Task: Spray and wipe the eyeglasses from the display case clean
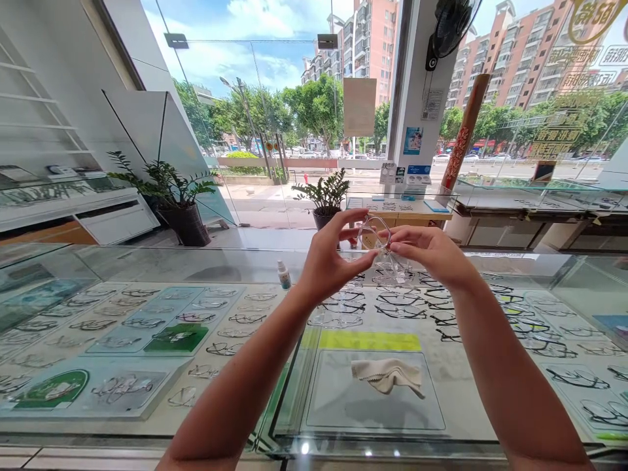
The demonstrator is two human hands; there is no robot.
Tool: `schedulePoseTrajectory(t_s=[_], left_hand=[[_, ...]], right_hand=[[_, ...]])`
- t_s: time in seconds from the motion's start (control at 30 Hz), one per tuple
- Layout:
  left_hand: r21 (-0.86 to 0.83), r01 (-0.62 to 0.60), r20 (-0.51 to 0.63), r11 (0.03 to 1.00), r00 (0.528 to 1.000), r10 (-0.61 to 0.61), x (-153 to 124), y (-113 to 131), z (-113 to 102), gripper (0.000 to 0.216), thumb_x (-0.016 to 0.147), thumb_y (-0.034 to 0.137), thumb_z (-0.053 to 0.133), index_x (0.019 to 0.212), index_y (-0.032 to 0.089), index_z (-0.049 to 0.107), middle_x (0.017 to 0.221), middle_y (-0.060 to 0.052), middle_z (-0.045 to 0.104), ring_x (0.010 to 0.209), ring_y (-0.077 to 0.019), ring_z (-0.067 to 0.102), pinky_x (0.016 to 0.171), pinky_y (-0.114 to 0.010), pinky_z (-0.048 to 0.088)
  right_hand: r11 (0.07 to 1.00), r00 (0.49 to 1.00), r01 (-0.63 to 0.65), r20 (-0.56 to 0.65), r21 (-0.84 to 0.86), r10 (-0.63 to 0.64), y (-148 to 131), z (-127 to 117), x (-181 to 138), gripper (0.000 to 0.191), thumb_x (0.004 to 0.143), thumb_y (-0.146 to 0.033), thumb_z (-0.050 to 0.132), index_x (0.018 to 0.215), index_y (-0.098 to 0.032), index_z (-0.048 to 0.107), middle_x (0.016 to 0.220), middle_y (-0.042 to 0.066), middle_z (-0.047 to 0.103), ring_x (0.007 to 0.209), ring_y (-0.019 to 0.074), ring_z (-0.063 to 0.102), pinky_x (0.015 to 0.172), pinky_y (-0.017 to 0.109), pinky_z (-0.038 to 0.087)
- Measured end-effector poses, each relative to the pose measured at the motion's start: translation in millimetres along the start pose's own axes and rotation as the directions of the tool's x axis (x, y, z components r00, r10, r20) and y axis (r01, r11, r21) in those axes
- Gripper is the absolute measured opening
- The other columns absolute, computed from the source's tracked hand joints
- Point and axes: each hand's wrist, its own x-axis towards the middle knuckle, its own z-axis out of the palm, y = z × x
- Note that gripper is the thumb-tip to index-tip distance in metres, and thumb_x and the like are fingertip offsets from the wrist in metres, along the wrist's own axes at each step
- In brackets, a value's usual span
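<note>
Both arms reach forward over a glass display counter (338,445). Between my hands, held up above the glass, is a pair of clear-framed eyeglasses (387,229). My left hand (333,252) grips one side of the frame with thumb and fingers curved round it. On the other side my right hand (429,252) pinches the frame between thumb and fingers. A crumpled beige cleaning cloth (390,376) lies on the counter below, nearer to me. Left of my left hand stands a small white spray bottle (284,275).
Rows of eyeglasses (400,307) sit under the counter's glass, with more in the left section (140,320). Beyond the counter are two potted plants (184,219), a low display cabinet (397,212) and a glass front facing the street. A black fan (454,26) hangs at upper right.
</note>
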Motion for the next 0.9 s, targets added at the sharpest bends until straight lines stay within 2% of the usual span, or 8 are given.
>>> schedulePoseTrajectory(t_s=[0.2, 0.3, 0.37, 0.43, 0.53, 0.6, 0.7, 0.9], left_hand=[[-0.180, 0.074, 0.056, 0.981, 0.996, -0.065, 0, -1, 2, 0.061, 0.087, 0.024, 0.084, 0.142, 0.023, 0.056, 0.139, -0.014, 0.071, 0.114, -0.0280, 0.080, 0.092, -0.040, 0.070], [-0.173, 0.073, 0.073, 0.982, 0.995, -0.061, 1, -1, 3, 0.062, 0.089, 0.026, 0.082, 0.144, 0.026, 0.054, 0.143, -0.014, 0.068, 0.113, -0.0262, 0.079, 0.093, -0.040, 0.069], [-0.091, 0.025, 0.005, 0.996, 1.000, -0.025, 1, 2, 3, 0.067, 0.086, 0.028, 0.085, 0.146, 0.027, 0.054, 0.146, -0.013, 0.066, 0.113, -0.0241, 0.077, 0.093, -0.038, 0.067], [0.068, -0.022, -0.159, 0.997, 0.987, 0.033, 2, 7, 3, 0.057, 0.085, 0.029, 0.085, 0.136, 0.025, 0.062, 0.133, -0.010, 0.071, 0.103, -0.0202, 0.075, 0.085, -0.035, 0.064], [0.188, 0.030, -0.285, 0.982, 0.958, 0.025, 0, 19, 6, 0.012, 0.092, 0.031, 0.078, 0.100, 0.022, 0.075, 0.084, 0.000, 0.069, 0.069, -0.0121, 0.061, 0.063, -0.028, 0.052], [0.094, 0.122, -0.182, 0.988, 0.978, -0.103, -2, 25, 11, 0.016, 0.097, 0.035, 0.074, 0.090, 0.022, 0.078, 0.064, 0.003, 0.060, 0.056, -0.0103, 0.050, 0.053, -0.026, 0.042], [-0.073, 0.287, 0.001, 0.955, 0.958, -0.288, -6, 26, 21, 0.025, 0.097, 0.046, 0.075, 0.098, 0.023, 0.083, 0.060, 0.002, 0.060, 0.054, -0.0110, 0.047, 0.050, -0.027, 0.036], [-0.162, 0.420, 0.072, 0.893, 0.908, -0.414, -12, 16, 34, 0.033, 0.090, 0.055, 0.080, 0.091, 0.022, 0.084, 0.058, 0.002, 0.055, 0.053, -0.0108, 0.042, 0.049, -0.026, 0.028]], right_hand=[[0.996, 0.996, -0.090, 0.023, 0.027, 0.089, 0, 0, 0, 0.018, 0.084, -0.044, 0.088, 0.092, -0.028, 0.085, 0.100, 0.004, 0.085, 0.091, 0.0209, 0.076, 0.091, 0.043, 0.060], [0.997, 0.997, -0.076, -0.010, 0.008, 0.077, 1, 1, 0, 0.020, 0.083, -0.045, 0.088, 0.092, -0.028, 0.086, 0.094, 0.004, 0.084, 0.086, 0.0204, 0.075, 0.087, 0.042, 0.061], [0.998, 0.996, -0.061, -0.057, 0.015, 0.061, 1, 0, 1, 0.018, 0.083, -0.044, 0.089, 0.091, -0.028, 0.086, 0.093, 0.004, 0.085, 0.086, 0.0204, 0.075, 0.087, 0.043, 0.062], [0.999, 0.987, -0.034, -0.159, 0.013, 0.035, 1, 0, 0, 0.017, 0.082, -0.042, 0.089, 0.090, -0.028, 0.086, 0.094, 0.004, 0.085, 0.087, 0.0210, 0.076, 0.089, 0.044, 0.063], [0.999, 0.937, 0.012, -0.348, -0.034, -0.023, -2, 1, -2, 0.017, 0.080, -0.039, 0.089, 0.091, -0.027, 0.086, 0.098, 0.004, 0.086, 0.093, 0.0231, 0.078, 0.092, 0.046, 0.064], [0.997, 0.917, 0.025, -0.394, -0.076, -0.053, -6, 7, -6, 0.017, 0.081, -0.038, 0.088, 0.093, -0.025, 0.086, 0.101, 0.006, 0.086, 0.096, 0.0241, 0.079, 0.093, 0.046, 0.065], [0.989, 0.917, 0.037, -0.389, -0.145, -0.091, -11, 23, -14, 0.016, 0.085, -0.036, 0.084, 0.094, -0.023, 0.085, 0.107, 0.008, 0.085, 0.096, 0.0242, 0.080, 0.093, 0.046, 0.066], [0.907, 0.852, 0.068, -0.449, -0.416, -0.270, -7, 56, -40, 0.015, 0.096, -0.034, 0.073, 0.104, -0.025, 0.083, 0.117, 0.010, 0.078, 0.109, 0.0255, 0.075, 0.088, 0.044, 0.069]])
